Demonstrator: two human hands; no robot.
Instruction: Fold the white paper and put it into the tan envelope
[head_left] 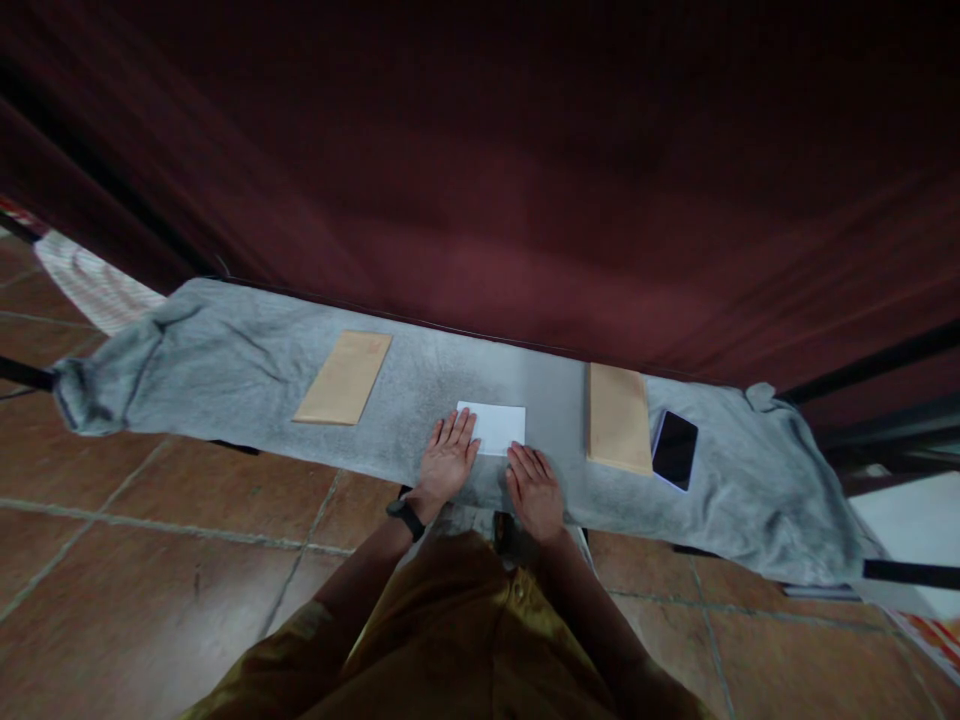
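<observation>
White rectangular paper sheet (501, 424) is lying flat btwn two bare hands, mid-table
L hand (448, 457) is resting palm down, its fingers slightly apart & overlapping the sheet's left edge; R hand (535, 490) is also lying palm down, thumb apart from fingers, its fingertips touching the nr right corner; both hands are spreading open, gripping nothing; a dark wristwatch (406, 518) is circling the L wrist; further left, a flat brown paper envelope (345, 378) is lying at a slant; to the right, a thicker brown paper bundle (619, 420), one envelope or several, can't tell, is lying w/ a dark-screened, pale-edged phone (676, 450) just beside it; grey soft cloth (556, 400) is covering the long narrow table; dark red fabric curtain (480, 250) is hanging behind; brown tiled floor (202, 600) is showing below
</observation>
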